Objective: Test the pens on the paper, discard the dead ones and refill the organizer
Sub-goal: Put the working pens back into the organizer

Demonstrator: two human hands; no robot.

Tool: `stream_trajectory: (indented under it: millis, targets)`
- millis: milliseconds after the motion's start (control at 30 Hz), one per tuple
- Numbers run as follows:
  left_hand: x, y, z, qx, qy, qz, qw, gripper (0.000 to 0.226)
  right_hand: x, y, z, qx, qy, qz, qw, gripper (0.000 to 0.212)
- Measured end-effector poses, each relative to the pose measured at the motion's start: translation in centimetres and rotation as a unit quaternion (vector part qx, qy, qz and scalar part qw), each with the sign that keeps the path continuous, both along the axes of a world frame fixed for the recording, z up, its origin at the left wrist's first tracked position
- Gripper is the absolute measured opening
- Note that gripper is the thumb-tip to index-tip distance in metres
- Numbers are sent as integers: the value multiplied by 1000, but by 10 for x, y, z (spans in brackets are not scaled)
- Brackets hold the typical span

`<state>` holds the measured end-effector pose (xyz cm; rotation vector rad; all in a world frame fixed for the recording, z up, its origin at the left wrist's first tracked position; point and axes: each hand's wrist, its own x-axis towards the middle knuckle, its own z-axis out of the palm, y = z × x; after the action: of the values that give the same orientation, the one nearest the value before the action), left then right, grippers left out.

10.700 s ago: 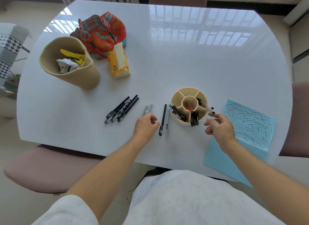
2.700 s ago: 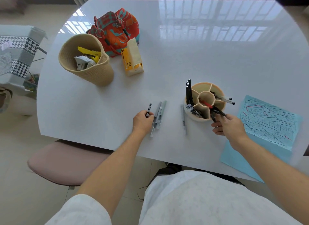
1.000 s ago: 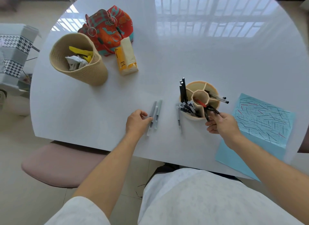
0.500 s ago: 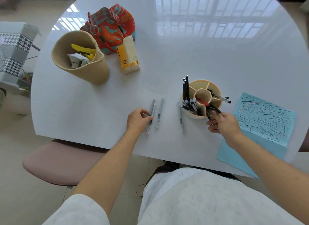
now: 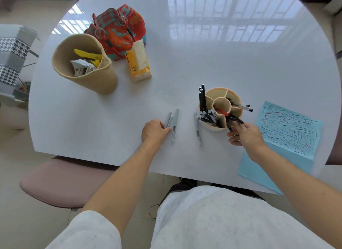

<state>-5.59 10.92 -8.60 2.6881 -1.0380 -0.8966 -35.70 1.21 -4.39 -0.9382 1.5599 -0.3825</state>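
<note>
A round beige organizer [image 5: 233, 93] with several compartments stands on the white table [image 5: 185, 54], holding black, grey and clear pens and one red pen. My right hand [image 5: 244, 134] touches its near right side, fingers on a black pen [image 5: 236, 119] sticking out of it. My left hand [image 5: 154, 131] rests on the table with fingertips pinching a grey pen [image 5: 168, 119]. Another grey pen [image 5: 174, 124] lies just right of it, and a third [image 5: 197, 129] lies beside the organizer. A blue paper [image 5: 288, 128] covered in scribbles lies at the right.
A woven basket [image 5: 96, 78] with wrappers stands at the back left, next to a red patterned bag [image 5: 120, 30] and a yellow tissue pack [image 5: 137, 62]. A pink chair seat [image 5: 61, 182] sits below the table's near left edge.
My left hand has closed its fingers on the leftmost grey pen. My right hand stays at the organizer's near side, hardly shifted.
</note>
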Motion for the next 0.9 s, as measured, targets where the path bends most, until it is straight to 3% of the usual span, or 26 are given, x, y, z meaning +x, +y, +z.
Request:
stream_trajectory:
  millis: [367, 533, 633, 900]
  targets:
    - [-15, -12, -6, -53, 20, -12, 998, 19, -8, -9, 3, -19, 48, 10, 999, 28]
    - [-26, -23, -7, -19, -12, -42, 999, 25, -15, -10, 4, -18, 52, 2, 998, 29]
    - [-30, -32, -4, 1, -24, -66, 998, 18, -15, -9, 3, -15, 50, -2, 999, 29]
    - [-62, -52, 3, -11, 90, -55, 994, 18, -10, -10, 3, -12, 37, -6, 999, 30]
